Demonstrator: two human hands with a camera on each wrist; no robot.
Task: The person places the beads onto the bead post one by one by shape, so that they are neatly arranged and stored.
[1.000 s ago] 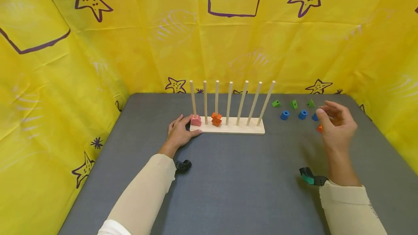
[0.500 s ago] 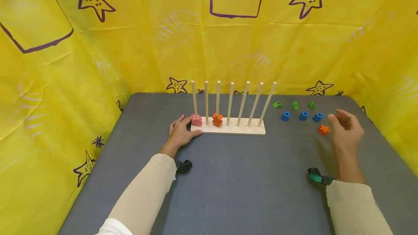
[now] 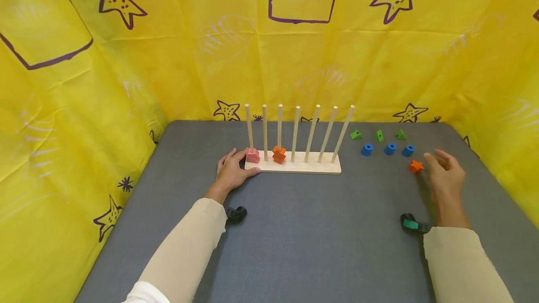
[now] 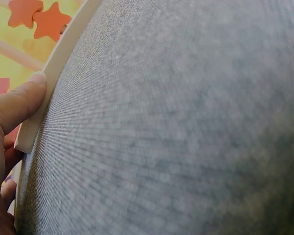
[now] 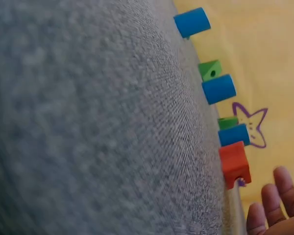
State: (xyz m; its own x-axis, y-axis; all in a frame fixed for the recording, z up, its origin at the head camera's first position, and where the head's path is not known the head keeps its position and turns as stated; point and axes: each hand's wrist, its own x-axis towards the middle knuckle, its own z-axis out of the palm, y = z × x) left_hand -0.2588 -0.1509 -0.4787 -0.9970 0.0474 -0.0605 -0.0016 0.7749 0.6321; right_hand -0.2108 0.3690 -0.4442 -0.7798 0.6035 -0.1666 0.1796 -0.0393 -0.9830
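My left hand (image 3: 231,170) grips the left end of a wooden peg board (image 3: 311,167), thumb along its front edge and fingers behind. The left wrist view shows that thumb (image 4: 22,100) on the board's edge. A pink block (image 3: 252,155) sits low on the leftmost peg. Two orange star blocks (image 3: 279,154), turned against each other, are stacked on the third peg. My right hand (image 3: 447,176), fingers loosely bent and holding nothing, hovers just right of a loose orange star block (image 3: 416,167). In the right wrist view its fingers (image 5: 272,200) are apart from the star block (image 5: 234,164).
Behind the loose star stand several blue cylinders (image 3: 390,149) in a row, with green triangular blocks (image 3: 379,135) farther back. Everything is on a grey table (image 3: 320,237). A yellow patterned cloth (image 3: 168,59) hangs at the back and sides.
My right hand has moved right and toward me, away from the blue cylinders, uncovering the orange star and the rightmost cylinder. My left hand stays on the board.
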